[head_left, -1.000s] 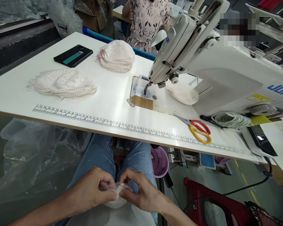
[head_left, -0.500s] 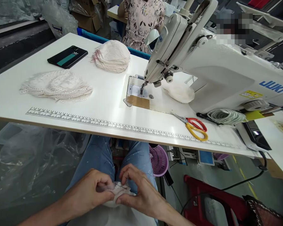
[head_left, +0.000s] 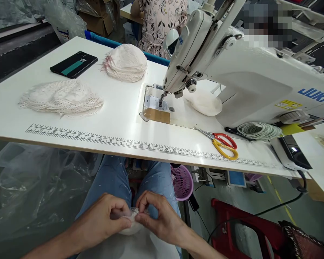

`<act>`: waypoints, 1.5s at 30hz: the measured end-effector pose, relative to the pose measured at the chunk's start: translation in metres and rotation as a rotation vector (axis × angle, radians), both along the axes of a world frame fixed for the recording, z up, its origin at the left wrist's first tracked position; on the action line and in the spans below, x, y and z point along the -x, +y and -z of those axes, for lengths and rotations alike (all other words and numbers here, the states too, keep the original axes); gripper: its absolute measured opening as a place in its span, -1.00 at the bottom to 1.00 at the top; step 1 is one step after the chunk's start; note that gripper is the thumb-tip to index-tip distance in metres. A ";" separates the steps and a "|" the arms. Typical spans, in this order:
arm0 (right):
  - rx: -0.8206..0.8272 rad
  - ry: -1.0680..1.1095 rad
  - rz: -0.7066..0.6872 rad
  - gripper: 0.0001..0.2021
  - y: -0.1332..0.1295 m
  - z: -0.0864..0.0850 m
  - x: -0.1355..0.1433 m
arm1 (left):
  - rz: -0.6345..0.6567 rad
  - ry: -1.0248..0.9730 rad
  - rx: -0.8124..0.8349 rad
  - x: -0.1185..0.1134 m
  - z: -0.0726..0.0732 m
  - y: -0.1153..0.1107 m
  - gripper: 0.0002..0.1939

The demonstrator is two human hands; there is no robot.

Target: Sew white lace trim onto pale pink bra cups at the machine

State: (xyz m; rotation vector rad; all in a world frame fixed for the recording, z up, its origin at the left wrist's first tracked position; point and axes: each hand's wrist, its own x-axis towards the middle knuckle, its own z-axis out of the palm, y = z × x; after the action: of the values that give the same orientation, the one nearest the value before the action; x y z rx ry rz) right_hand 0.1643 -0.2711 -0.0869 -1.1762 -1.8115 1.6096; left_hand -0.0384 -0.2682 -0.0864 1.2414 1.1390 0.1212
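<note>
Over my lap, my left hand (head_left: pixel 112 216) pinches the left side of a small white fabric piece (head_left: pixel 132 226). My right hand (head_left: pixel 156 212) grips the same piece at its upper right edge, thumb and fingertips together. The two hands are close together, below the table's front edge. Part of the fabric is hidden by my fingers. On the white table (head_left: pixel 118 122) lie a flat stack of white lace-edged pieces (head_left: pixel 62 97) at the left and a rounder stack with reddish threads (head_left: pixel 125 63) farther back.
A JUKI sewing machine (head_left: pixel 248 72) stands at the right, with a cream piece (head_left: pixel 205 102) beside its needle. Red-and-yellow scissors (head_left: pixel 224 144), a cord coil (head_left: pixel 259 130) and a black phone (head_left: pixel 74 64) lie on the table. A person (head_left: pixel 162 25) is behind it; a purple basket (head_left: pixel 182 183) is below.
My right thumb has moved up against my right fingertips at the fabric's edge, closing the earlier gap. My left hand has barely moved. The view has shifted slightly.
</note>
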 end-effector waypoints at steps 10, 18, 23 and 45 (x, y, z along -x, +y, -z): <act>0.107 0.029 0.021 -0.90 0.002 0.002 0.003 | 0.001 -0.001 -0.002 -0.001 -0.001 0.000 -0.80; 0.303 0.135 0.070 -0.78 0.002 0.006 0.003 | 0.004 0.009 -0.007 -0.001 0.000 -0.003 -0.83; 0.369 0.105 0.038 -0.79 0.006 0.002 0.003 | -0.020 -0.019 0.022 0.000 0.003 -0.004 -0.85; 0.547 0.140 0.104 -0.67 0.008 -0.001 0.006 | -0.073 -0.124 0.221 -0.011 -0.007 0.007 -0.77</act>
State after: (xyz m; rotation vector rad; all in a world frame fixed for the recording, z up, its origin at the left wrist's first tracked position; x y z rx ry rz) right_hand 0.1583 -0.2630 -0.0856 -1.3100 -1.2325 2.1372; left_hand -0.0276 -0.2617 -0.0798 0.9838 1.0597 0.1217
